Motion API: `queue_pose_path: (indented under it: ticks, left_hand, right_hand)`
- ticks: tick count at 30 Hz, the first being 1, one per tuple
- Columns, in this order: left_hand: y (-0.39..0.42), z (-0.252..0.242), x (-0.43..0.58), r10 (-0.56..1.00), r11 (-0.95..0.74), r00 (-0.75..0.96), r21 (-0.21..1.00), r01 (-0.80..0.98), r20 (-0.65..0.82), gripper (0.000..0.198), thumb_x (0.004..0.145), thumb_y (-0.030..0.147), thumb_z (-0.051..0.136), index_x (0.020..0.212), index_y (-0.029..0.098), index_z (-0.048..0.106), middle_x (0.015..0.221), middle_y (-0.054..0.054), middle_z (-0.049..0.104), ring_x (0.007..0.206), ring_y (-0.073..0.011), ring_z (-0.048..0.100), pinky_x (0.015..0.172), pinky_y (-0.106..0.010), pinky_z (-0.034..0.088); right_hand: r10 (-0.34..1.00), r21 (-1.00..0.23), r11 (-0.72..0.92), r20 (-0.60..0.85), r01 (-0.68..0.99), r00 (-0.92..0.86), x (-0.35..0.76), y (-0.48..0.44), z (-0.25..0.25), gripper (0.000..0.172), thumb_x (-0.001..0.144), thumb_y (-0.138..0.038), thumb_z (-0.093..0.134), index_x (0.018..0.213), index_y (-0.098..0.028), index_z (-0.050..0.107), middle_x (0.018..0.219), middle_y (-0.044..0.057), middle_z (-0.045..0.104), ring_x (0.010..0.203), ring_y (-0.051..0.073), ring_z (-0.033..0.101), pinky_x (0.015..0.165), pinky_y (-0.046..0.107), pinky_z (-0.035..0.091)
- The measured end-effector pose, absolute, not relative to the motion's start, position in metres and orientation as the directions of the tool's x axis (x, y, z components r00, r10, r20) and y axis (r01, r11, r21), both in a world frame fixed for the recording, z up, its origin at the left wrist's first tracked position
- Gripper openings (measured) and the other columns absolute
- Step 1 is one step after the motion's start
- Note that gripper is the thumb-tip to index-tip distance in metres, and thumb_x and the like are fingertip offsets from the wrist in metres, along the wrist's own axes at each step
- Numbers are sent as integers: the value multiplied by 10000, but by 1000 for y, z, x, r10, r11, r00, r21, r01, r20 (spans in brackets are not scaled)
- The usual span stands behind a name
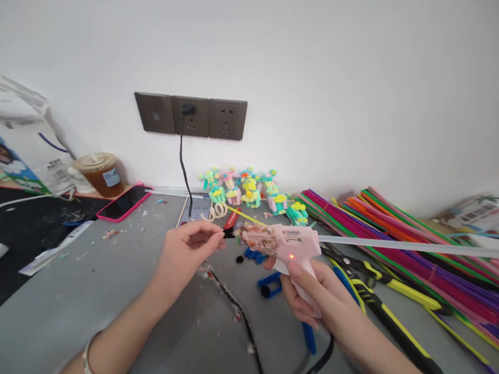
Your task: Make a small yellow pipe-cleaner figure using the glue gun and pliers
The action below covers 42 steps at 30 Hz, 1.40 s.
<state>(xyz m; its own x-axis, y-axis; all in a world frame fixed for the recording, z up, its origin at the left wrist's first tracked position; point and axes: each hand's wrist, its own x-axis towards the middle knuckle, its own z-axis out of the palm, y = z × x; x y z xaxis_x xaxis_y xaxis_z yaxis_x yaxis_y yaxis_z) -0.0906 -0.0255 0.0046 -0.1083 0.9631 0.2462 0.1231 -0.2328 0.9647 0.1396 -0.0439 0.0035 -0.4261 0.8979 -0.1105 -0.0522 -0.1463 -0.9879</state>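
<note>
My right hand [310, 290] is wrapped around the handle of a pale pink hot glue gun [299, 245], whose red light is lit. Its front end is crusted with brownish residue and points left. A long translucent glue stick [400, 245] sticks out of the back. In front of the nozzle, my left hand [195, 243] pinches a small black piece [229, 232]; its exact kind is too small to make out. Under the gun lie blue pipe cleaner shapes [273, 284] and a small black pompom [239, 259].
Colourful pipe cleaner bundles [420, 264] and yellow-black pliers [389, 325] lie right. Small pastel figures [249, 190] stand by the wall. A black cord [243, 319] crosses the grey table. Leftward are a pink-cased phone [124, 203] and a drink cup [101, 174].
</note>
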Motion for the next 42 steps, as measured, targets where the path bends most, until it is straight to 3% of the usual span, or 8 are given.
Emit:
queue_pose_path:
  ticks: [11,14,18,21,27,32,36,42]
  left_hand:
    - [-28,3,-93,941,-285,-110,922,262,322,63,767,223,667,737,187,710,676,-5,738,635,-150,718,621,-209,573]
    - [-26,2,-96,948,-252,-138,941,225,287,80,776,251,677,742,183,704,656,-3,733,644,-149,722,629,-203,572]
    - [-23,3,-96,972,-172,-142,977,125,189,140,762,306,705,741,168,698,633,-12,733,630,-163,729,609,-213,584]
    - [-21,3,-95,982,-138,-122,987,80,147,166,744,323,724,751,158,706,633,-24,738,627,-172,731,598,-223,589]
    - [-20,4,-93,990,-90,-105,996,29,93,235,675,374,775,713,151,708,616,-43,736,600,-196,729,594,-270,604]
    - [-21,2,-91,994,-77,-74,997,10,78,302,638,439,791,707,157,709,621,-48,743,602,-217,735,606,-306,616]
    - [-21,1,-90,996,-66,-61,998,0,66,309,631,444,794,705,156,709,611,-46,741,600,-217,735,607,-307,616]
    - [-20,-5,-89,998,-62,-28,998,7,62,229,679,378,755,710,153,724,618,-43,745,597,-200,729,584,-280,599]
  right_hand:
    - [931,-990,-95,-126,105,-342,139,-43,11,517,776,-694,610,713,-196,484,472,-83,312,397,61,257,367,207,206]
    - [943,-997,-69,-73,24,-325,142,-41,9,482,810,-661,597,776,-184,535,464,-81,333,385,64,258,363,209,201]
    - [939,-970,-56,29,-237,-342,141,-41,8,452,884,-613,515,997,-177,559,445,-99,334,349,65,206,363,221,168]
    - [948,-941,-100,8,-322,-319,136,-42,14,432,907,-590,477,1061,-193,548,441,-107,311,342,63,165,379,235,135]
    - [925,-943,-140,-17,-301,-379,128,-41,29,394,905,-583,487,996,-205,552,449,-105,321,341,65,167,392,247,118]
    - [930,-966,-76,20,-247,-366,122,-39,48,396,889,-601,494,903,-209,550,448,-100,323,343,73,179,397,256,120]
    - [935,-957,-53,52,-284,-349,108,-37,72,390,884,-594,472,736,-236,437,463,-97,311,350,73,182,398,248,141]
    - [895,-944,-82,71,-319,-440,70,-29,108,333,888,-491,411,688,-226,389,482,-83,345,354,70,261,384,215,201]
